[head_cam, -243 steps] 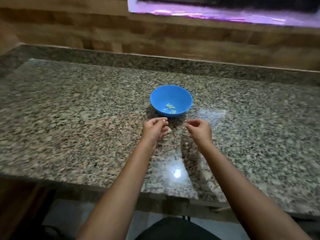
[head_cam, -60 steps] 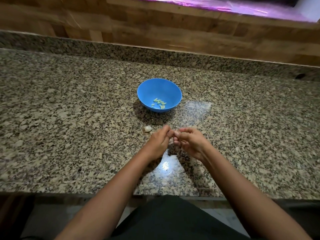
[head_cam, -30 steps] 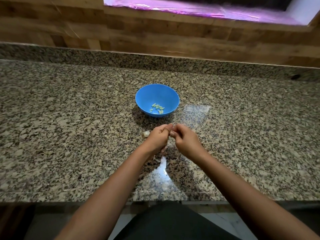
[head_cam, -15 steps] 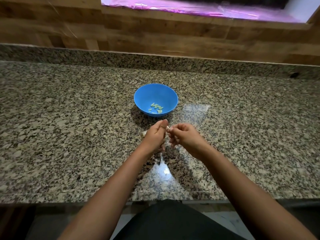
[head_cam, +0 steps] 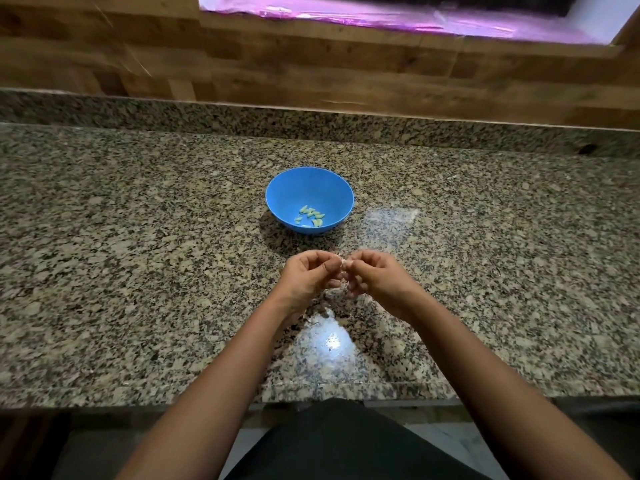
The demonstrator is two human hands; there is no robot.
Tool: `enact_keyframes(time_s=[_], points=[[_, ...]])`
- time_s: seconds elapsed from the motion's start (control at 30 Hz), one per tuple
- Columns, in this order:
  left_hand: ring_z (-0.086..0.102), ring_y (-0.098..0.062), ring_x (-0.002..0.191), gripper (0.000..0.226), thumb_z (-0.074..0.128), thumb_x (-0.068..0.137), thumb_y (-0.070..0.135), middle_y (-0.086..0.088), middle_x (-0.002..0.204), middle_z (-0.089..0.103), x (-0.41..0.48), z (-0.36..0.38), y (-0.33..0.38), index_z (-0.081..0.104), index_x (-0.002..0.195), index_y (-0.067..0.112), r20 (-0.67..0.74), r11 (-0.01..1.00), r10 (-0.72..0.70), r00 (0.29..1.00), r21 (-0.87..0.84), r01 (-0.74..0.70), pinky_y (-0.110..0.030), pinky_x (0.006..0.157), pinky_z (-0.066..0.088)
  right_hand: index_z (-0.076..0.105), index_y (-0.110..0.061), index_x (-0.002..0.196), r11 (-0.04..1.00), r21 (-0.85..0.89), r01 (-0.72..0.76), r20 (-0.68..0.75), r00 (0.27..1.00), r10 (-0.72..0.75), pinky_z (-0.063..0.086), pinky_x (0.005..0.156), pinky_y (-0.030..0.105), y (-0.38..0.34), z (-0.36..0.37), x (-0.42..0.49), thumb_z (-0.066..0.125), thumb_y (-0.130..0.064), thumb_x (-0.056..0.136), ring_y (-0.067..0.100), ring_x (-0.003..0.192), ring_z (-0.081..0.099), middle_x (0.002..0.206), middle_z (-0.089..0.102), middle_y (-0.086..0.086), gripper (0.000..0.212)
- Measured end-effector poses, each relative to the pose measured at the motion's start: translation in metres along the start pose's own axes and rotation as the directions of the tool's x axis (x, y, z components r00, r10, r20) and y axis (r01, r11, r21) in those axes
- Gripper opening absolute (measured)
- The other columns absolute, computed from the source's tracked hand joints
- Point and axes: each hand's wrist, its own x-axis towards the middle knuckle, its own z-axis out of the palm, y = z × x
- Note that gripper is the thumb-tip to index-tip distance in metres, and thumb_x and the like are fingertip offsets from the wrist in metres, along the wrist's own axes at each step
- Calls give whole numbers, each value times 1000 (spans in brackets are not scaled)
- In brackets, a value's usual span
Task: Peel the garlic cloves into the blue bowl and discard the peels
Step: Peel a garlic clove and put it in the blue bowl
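Both hands meet over the granite counter (head_cam: 138, 258), just near of the blue bowl (head_cam: 277, 188). The left hand (head_cam: 306, 278) and the right hand (head_cam: 375, 278) have their fingers curled inward, and the fingertips of both pinch one small pale clove (head_cam: 342, 271) between them. Only a sliver of the clove shows in the gap, so how much skin is left on it cannot be told. A few pale flecks on the counter just under the hands may be shed peel, though they are hard to tell from the stone's speckle.

The bowl sits a little beyond the hands, apart from them, and holds a small cluster of peeled cloves (head_cam: 310, 216) near its bottom — the task looks partly done, with this clove the one in hand.

The clove is likely light and firm, with a dry, papery skin that tears easily and tends to cling. Once bare, the flesh is probably smooth and a bit tacky, so it could slip from a loose pinch. The sensible hold is at the two ends: one hand steadies the blunt root end while the other's nail catches the skin near the tip and pulls it away. Squeezing hard across the middle would risk bruising it — a light pinch should do.
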Motion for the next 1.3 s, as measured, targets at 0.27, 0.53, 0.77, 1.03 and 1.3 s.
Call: enact_keyframes(time_s=[0.27, 0.53, 0.77, 1.03, 1.3], points=[[60, -9, 58, 10, 51, 90, -1, -10, 71, 61, -1, 2, -4, 59, 85, -3, -38, 993, -100, 994, -68, 97, -15, 54, 51, 52, -6, 82, 961, -276, 2, -48, 999, -16, 52, 61, 33, 6, -1, 4, 48, -10, 95, 15, 58, 57, 72, 57, 6, 14], [57, -14, 64, 14, 51, 92, 4, -10, 72, 58, 0, 10, -4, 60, 83, -1, -38, 960, -245, 969, -151, 237, -18, 58, 54, 49, -5, 84, 978, -207, 22, -45, 998, -32, 55, 62, 30, 12, -1, 3, 43, -7, 97, 13, 61, 59, 76, 57, 9, 14], [65, -12, 59, 10, 71, 74, 3, -5, 73, 69, -3, 7, -2, 65, 81, 6, -47, 985, -152, 987, 80, 156, -21, 55, 55, 46, -7, 84, 991, -125, -45, 26, 998, 49, 51, 65, 33, 13, -7, 7, 34, -13, 101, 16, 61, 58, 75, 56, 10, 21], [65, -11, 64, 13, 61, 84, -5, -12, 79, 66, 1, -6, -5, 63, 96, -6, -108, 992, -99, 989, 69, 107, -18, 64, 57, 46, -15, 71, 628, -778, -22, -127, 984, -124, 36, 53, 18, 21, -14, 9, 60, -13, 86, 9, 61, 42, 72, 49, -2, 20], [69, -14, 66, 12, 54, 87, -7, -11, 75, 72, 0, -11, -10, 63, 94, -4, -87, 984, -133, 987, -134, 121, -22, 70, 58, 61, -8, 86, 933, -359, 10, -194, 977, -85, 54, 59, 25, 25, -9, 6, 60, -3, 87, 16, 64, 62, 78, 65, 7, 5]])
